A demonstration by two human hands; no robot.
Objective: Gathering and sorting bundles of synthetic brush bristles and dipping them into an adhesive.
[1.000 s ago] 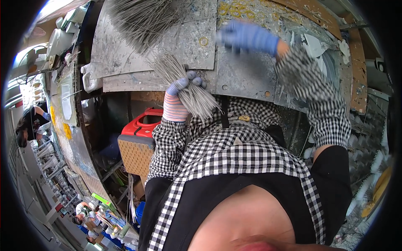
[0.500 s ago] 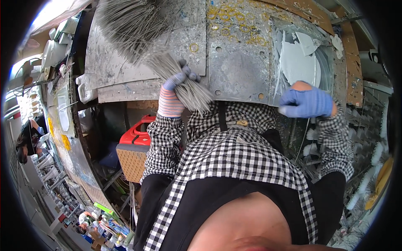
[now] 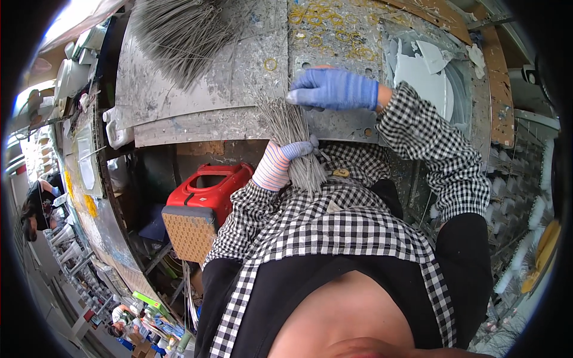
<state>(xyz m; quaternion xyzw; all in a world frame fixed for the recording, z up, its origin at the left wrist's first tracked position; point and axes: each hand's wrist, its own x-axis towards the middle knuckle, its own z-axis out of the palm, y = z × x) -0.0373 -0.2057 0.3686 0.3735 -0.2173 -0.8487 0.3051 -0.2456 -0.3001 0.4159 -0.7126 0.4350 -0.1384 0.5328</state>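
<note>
My left hand (image 3: 285, 162), in a striped glove with blue fingertips, is closed around a bundle of thin grey wires (image 3: 286, 126) at the table's front edge. The bundle's lower end fans out over my checked apron (image 3: 340, 232). Over its upper ends is my right hand (image 3: 337, 88) in a blue glove, fingers curled together with the thumb pointing left. Whatever lies between those fingers is hidden. A larger pile of the same grey wires (image 3: 179, 36) lies on the table's far left.
The worn metal-topped table (image 3: 197, 125) bears yellow rings (image 3: 322, 21) at the back and a glass sheet with white paste (image 3: 418, 86) at the right. A red plastic stool (image 3: 212, 188) stands below left. White brushes (image 3: 531, 238) hang at the right; other people work far left.
My left hand has drawn the wire bundle away from the pile, toward me and to the right, tilting it more upright. My right hand has swung left from beside the glass to the bundle's upper ends.
</note>
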